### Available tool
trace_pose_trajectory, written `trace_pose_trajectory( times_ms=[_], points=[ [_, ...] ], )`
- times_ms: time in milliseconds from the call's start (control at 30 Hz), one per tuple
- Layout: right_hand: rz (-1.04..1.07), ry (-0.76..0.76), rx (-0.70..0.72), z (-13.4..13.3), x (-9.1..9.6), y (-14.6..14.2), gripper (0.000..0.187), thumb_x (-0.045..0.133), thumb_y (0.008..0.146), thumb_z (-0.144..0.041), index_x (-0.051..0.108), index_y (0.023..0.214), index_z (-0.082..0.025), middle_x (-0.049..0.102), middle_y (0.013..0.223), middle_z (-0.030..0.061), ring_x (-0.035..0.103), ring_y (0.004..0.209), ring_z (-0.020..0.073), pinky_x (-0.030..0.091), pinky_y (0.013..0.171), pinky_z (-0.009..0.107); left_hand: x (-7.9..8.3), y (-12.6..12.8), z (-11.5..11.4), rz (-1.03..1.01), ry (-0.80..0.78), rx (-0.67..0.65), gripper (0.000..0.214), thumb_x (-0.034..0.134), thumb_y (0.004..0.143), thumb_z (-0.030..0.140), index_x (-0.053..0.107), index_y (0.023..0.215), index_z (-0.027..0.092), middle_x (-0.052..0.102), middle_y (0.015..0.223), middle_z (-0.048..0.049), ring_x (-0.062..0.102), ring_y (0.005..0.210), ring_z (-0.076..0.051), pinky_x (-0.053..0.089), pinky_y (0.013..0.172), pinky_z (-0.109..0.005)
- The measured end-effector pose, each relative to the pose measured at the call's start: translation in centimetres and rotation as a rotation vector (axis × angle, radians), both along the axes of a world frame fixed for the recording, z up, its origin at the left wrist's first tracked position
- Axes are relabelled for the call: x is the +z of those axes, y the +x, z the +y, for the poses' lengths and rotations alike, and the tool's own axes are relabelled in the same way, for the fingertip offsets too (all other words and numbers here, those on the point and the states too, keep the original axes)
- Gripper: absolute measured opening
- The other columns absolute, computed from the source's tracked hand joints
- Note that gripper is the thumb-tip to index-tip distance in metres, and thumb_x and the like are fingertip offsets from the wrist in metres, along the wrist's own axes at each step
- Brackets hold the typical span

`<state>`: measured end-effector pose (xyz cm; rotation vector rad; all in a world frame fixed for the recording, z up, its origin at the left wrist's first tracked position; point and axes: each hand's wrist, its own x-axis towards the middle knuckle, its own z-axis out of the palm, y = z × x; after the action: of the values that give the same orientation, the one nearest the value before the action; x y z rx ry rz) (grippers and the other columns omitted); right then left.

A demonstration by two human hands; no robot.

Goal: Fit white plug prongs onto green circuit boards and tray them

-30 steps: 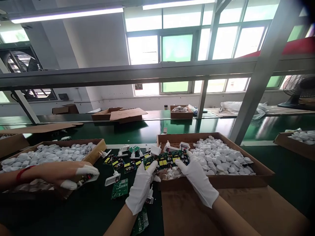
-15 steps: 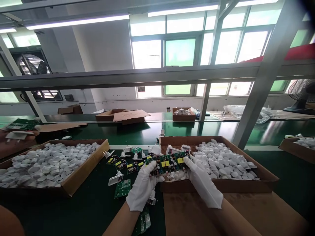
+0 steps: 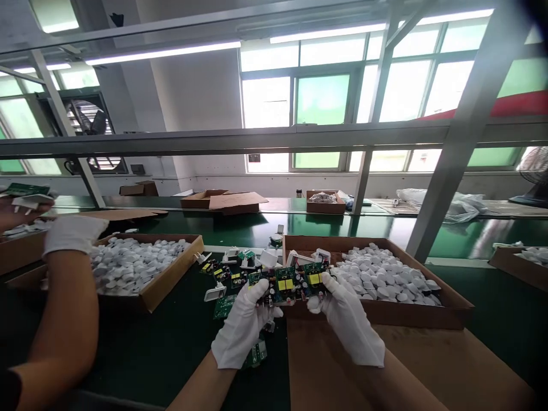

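Left hand [image 3: 242,325]: in a white cotton glove, closed on the left end of a long green circuit-board panel with yellow components [image 3: 285,283]
Right hand [image 3: 349,322]: in a matching white glove, fingers curled around the panel's right end
Panel: held between both hands, above the near edge of a shallow brown cardboard tray [image 3: 377,317]
Tray contents: heaped white round plastic discs [image 3: 385,274], just beyond the right hand
Loose parts: green circuit boards [image 3: 225,306] and white plastic plug housings [image 3: 214,294], lying just left of the tray on a dark green conveyor belt [image 3: 141,348]
Under the right forearm: a flat brown cardboard sheet [image 3: 428,365]
Far left: another person's white-gloved hand [image 3: 72,234] raised beside a second cardboard tray [image 3: 171,279] of white discs; a bare hand [image 3: 25,214] nearby holds a small green board [image 3: 23,189]
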<state>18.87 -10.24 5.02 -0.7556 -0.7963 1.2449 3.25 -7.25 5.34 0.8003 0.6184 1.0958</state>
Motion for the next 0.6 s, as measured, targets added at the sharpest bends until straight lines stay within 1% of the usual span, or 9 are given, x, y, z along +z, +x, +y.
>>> trace_pose_trajectory(
  times_ms=[100, 167, 233, 300, 367, 400, 467, 533, 600],
  points=[
    [0.049, -0.039, 0.072, -1.5, -0.7, -1.4, 0.017, 0.059, 0.068, -0.033, 0.053, 0.08, -0.021, 0.061, 0.071, 0.0003, 0.049, 0.04, 0.0097, 0.042, 0.038, 0.023, -1.4, -1.5, -2.2, -0.02, -0.032, 0.079, 0.023, 0.064, 0.068, 0.025, 0.056, 0.085, 0.012, 0.062, 0.079, -0.0086, 0.059, 0.059, -0.019, 0.048, 0.043, -0.025],
    [0.07, -0.073, 0.144, -2.5, -1.3, -2.6, 0.021, 0.059, 0.068, -0.035, 0.053, 0.082, -0.021, 0.06, 0.068, 0.0002, 0.05, 0.038, 0.0097, 0.041, 0.036, 0.022, -2.5, -2.7, -3.9, -0.038, -0.055, 0.137, 0.023, 0.067, 0.064, 0.025, 0.057, 0.081, 0.012, 0.062, 0.075, -0.0069, 0.058, 0.055, -0.017, 0.047, 0.041, -0.024],
    [0.083, -0.104, 0.235, -3.5, -1.9, -4.0, 0.023, 0.058, 0.069, -0.037, 0.053, 0.084, -0.02, 0.06, 0.067, 0.0008, 0.049, 0.036, 0.0092, 0.04, 0.035, 0.021, -3.6, -3.9, -5.5, -0.071, -0.12, 0.173, 0.022, 0.069, 0.063, 0.027, 0.059, 0.075, 0.012, 0.062, 0.068, -0.0056, 0.056, 0.051, -0.016, 0.046, 0.04, -0.022],
    [0.11, -0.147, 0.331, -4.4, -2.3, -5.4, 0.027, 0.054, 0.071, -0.041, 0.054, 0.087, -0.019, 0.062, 0.069, 0.0029, 0.051, 0.038, 0.01, 0.041, 0.035, 0.021, -4.5, -5.0, -6.9, -0.14, -0.212, 0.202, 0.019, 0.068, 0.064, 0.027, 0.06, 0.075, 0.014, 0.063, 0.067, -0.0047, 0.057, 0.052, -0.016, 0.046, 0.042, -0.021],
    [0.123, -0.162, 0.386, -5.2, -2.2, -6.7, 0.032, 0.056, 0.069, -0.042, 0.053, 0.09, -0.019, 0.062, 0.072, 0.0042, 0.054, 0.043, 0.012, 0.042, 0.035, 0.021, -5.0, -5.9, -7.9, -0.238, -0.279, 0.233, 0.015, 0.063, 0.068, 0.024, 0.06, 0.082, 0.017, 0.064, 0.076, -0.0038, 0.06, 0.062, -0.018, 0.049, 0.049, -0.023],
    [0.117, -0.159, 0.389, -5.6, -2.0, -7.2, 0.035, 0.059, 0.067, -0.041, 0.052, 0.093, -0.019, 0.062, 0.073, 0.0039, 0.056, 0.046, 0.0131, 0.043, 0.036, 0.021, -5.0, -6.3, -8.2, -0.28, -0.285, 0.252, 0.016, 0.06, 0.071, 0.022, 0.06, 0.087, 0.02, 0.064, 0.082, -0.0034, 0.06, 0.068, -0.018, 0.05, 0.053, -0.023],
    [0.093, -0.143, 0.347, -6.0, -1.2, -7.7, 0.044, 0.065, 0.062, -0.037, 0.048, 0.099, -0.02, 0.062, 0.075, 0.0024, 0.058, 0.05, 0.0141, 0.044, 0.038, 0.022, -4.9, -7.1, -8.5, -0.307, -0.269, 0.287, 0.019, 0.051, 0.077, 0.02, 0.057, 0.095, 0.021, 0.063, 0.09, -0.0044, 0.06, 0.074, -0.019, 0.05, 0.056, -0.024],
    [0.074, -0.151, 0.291, -6.0, -0.5, -7.7, 0.045, 0.067, 0.061, -0.035, 0.047, 0.098, -0.019, 0.062, 0.073, 0.0018, 0.058, 0.048, 0.0139, 0.045, 0.038, 0.022, -4.5, -7.9, -8.4, -0.231, -0.279, 0.316, 0.023, 0.043, 0.082, 0.024, 0.054, 0.101, 0.018, 0.062, 0.095, -0.0072, 0.06, 0.077, -0.02, 0.05, 0.054, -0.024],
    [0.067, -0.202, 0.236, -5.6, -0.1, -7.2, 0.042, 0.066, 0.061, -0.037, 0.047, 0.092, -0.016, 0.061, 0.066, 0.0015, 0.056, 0.043, 0.0131, 0.046, 0.038, 0.023, -4.1, -9.1, -7.7, -0.072, -0.306, 0.379, 0.027, 0.039, 0.085, 0.029, 0.052, 0.103, 0.014, 0.061, 0.095, -0.0104, 0.06, 0.077, -0.02, 0.049, 0.054, -0.024]
  ],
)
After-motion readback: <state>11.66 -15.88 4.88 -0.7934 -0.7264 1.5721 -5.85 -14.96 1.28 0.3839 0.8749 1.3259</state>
